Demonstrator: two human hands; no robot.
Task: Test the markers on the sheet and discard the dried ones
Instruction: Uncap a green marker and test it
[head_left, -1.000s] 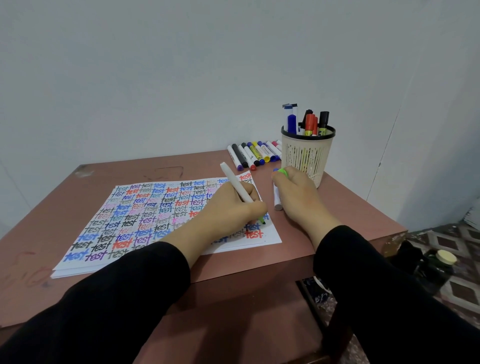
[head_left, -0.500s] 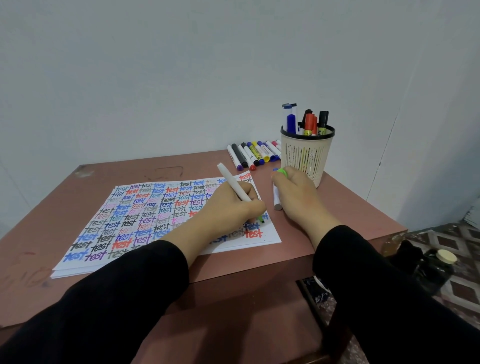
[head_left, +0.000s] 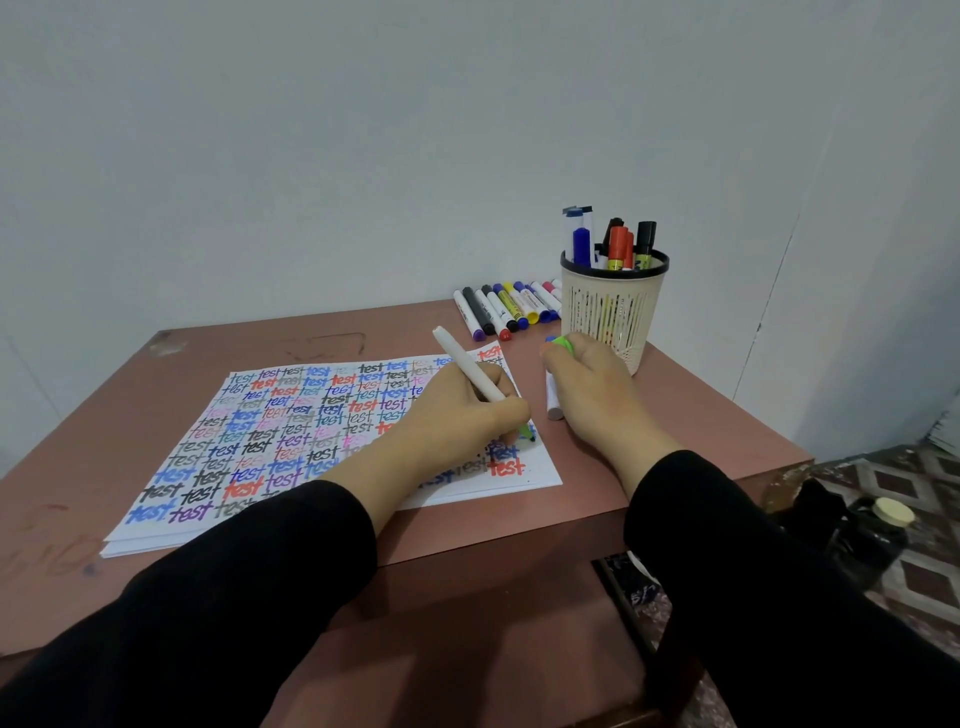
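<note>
marker (head_left: 467, 364) in left hand (head_left: 457, 415) has tilted slightly leftward on sheet (head_left: 291, 415).

We find a reddish-brown table (head_left: 156, 374). On it: a written-over sheet stack (head_left: 291, 415), a row of capped markers (head_left: 506, 309) near the wall, a slotted cup (head_left: 613, 312) beside them, and one white marker (head_left: 553, 400) just right of the sheets.

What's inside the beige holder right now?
Upright in the holder: a blue-capped marker, an orange-capped marker and a black-capped marker rise above the rim. Its slotted wall mostly hides their barrels; total count unclear.
</note>
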